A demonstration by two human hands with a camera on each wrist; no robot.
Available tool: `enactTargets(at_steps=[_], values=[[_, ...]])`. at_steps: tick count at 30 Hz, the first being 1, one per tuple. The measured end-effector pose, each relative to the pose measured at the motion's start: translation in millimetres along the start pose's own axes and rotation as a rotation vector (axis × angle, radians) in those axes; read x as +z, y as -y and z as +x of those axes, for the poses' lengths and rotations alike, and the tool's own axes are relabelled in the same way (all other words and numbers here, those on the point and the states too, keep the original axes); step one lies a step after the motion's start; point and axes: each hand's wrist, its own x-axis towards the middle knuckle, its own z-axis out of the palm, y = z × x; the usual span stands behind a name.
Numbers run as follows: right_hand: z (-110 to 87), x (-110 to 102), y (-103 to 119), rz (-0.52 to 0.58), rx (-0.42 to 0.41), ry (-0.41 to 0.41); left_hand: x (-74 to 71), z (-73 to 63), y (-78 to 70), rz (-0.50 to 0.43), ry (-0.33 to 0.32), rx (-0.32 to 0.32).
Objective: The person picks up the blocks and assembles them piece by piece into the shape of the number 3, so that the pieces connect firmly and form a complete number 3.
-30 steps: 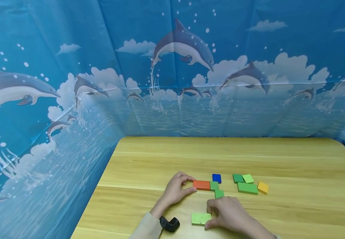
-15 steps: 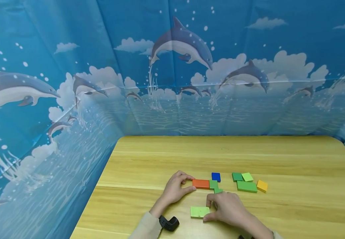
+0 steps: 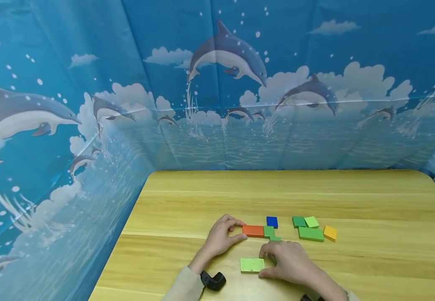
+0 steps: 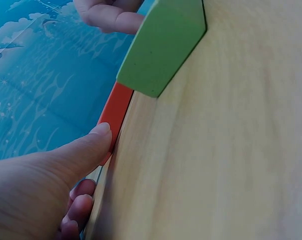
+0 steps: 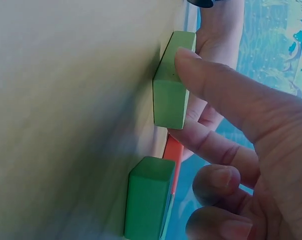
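Observation:
My left hand [image 3: 222, 237] holds the left end of a flat red block [image 3: 253, 231] between thumb and fingers. In the left wrist view its thumb lies along the red block's side. A small green block [image 3: 269, 231] abuts the red block's right end. Below it shows a second green block [image 3: 275, 238], partly hidden by my right hand [image 3: 292, 261]. That hand pinches the right end of a light green rectangular block [image 3: 251, 265], nearer to me than the red one. In the right wrist view the thumb presses the light green block's long side [image 5: 172, 75].
A blue square block [image 3: 272, 222] lies behind the row. Farther right are a dark green square [image 3: 298, 221], a lime square [image 3: 311, 222], a green rectangle [image 3: 310, 234] and an orange square [image 3: 330, 233]. A dolphin-printed curtain [image 3: 217, 133] borders the wooden table [image 3: 165, 213].
My right hand has slid the light green block away from me, nearer the red block, and now covers more of the second small green block. The left hand stays on the red block.

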Motion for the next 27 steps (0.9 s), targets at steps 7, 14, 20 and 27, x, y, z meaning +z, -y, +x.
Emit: enactTargets(at_steps=[7,14,20,27], values=[[2.3,-2,-4,0.012,0.032,0.021,-0.8,1.1,0.4,0.003,-0.005,0.006],[2.6,-3,-6,0.006,0.041,0.018,-0.7,1.1,1.6,0.011,-0.007,0.005],[1.8,-4,-9,-0.017,0.046,0.024,0.6,0.8,2.1,0.006,-0.003,-0.003],[-0.2,-6,-12,-0.013,0.030,0.044,1.6,0.6,2.3,0.002,-0.009,-0.002]])
